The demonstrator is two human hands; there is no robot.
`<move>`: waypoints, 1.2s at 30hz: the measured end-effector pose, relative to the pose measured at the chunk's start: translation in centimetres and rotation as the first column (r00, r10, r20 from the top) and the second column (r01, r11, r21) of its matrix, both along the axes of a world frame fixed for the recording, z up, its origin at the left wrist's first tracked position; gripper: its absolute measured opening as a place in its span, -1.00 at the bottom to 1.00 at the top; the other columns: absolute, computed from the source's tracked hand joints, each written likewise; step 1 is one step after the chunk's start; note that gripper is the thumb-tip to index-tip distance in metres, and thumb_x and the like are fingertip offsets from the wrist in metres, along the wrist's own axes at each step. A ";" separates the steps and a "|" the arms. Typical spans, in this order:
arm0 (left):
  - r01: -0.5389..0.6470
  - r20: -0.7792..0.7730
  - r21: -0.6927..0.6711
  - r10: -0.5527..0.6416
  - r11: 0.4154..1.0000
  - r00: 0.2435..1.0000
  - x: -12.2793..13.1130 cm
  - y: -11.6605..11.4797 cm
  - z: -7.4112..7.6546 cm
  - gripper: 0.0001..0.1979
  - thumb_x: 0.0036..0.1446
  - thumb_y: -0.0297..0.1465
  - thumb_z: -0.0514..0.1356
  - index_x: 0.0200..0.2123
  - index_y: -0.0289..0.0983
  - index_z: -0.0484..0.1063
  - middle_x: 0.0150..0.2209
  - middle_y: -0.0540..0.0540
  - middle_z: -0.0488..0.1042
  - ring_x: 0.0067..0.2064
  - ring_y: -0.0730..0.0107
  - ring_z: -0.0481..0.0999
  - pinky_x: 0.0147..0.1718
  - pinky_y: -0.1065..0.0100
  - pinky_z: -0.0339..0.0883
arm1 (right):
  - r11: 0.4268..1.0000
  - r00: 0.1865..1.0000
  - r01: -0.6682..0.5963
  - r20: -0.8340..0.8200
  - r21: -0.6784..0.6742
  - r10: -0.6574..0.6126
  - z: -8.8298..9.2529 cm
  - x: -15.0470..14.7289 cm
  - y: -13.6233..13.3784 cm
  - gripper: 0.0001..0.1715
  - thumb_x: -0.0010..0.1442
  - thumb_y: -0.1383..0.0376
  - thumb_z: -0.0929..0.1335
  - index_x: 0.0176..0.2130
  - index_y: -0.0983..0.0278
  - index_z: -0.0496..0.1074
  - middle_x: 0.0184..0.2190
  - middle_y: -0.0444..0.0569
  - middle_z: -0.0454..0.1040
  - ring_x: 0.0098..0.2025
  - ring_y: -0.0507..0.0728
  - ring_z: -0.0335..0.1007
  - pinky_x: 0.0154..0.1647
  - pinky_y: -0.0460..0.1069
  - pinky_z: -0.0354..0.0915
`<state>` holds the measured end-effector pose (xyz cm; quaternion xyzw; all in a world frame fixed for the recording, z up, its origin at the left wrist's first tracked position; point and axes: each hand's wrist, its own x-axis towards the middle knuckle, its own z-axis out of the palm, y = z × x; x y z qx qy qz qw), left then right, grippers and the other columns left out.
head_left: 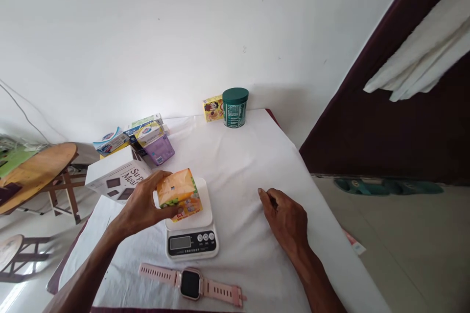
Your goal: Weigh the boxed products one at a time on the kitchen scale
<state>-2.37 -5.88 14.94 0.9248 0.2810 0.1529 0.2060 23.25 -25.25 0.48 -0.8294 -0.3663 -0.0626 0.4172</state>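
Over scale (pixel 191 227), left hand (pixel 145 205) fingers pinching orange packet (pixel 179 194); right hand (pixel 286 217) curled on tablecloth (pixel 238 156).

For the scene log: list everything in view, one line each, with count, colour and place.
orange packet: 1, orange-yellow, over the scale
kitchen scale: 1, white, table front
smartwatch: 1, pink, front edge
white box: 1, table left
small boxes: several, blue, white, purple, back left
green jar: 1, back edge
yellow carton: 1, beside the jar
tablecloth: 1, white
round table: 1, wooden, far left
left hand: grips the packet
right hand: on the cloth
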 end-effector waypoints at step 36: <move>-0.482 0.247 -0.365 0.582 0.796 0.775 -8.8 -1.3 -5.5 -0.40 0.00 -0.11 0.43 0.07 -0.19 0.40 -0.02 -0.12 0.59 -0.04 0.05 0.62 -0.05 0.06 0.56 | 0.998 0.999 -0.022 -0.038 -0.067 0.020 0.5 0.0 -0.4 -0.38 0.32 -0.17 0.14 -0.56 0.16 0.06 -0.67 -0.17 0.18 -0.61 0.05 0.04 -0.50 -0.02 0.06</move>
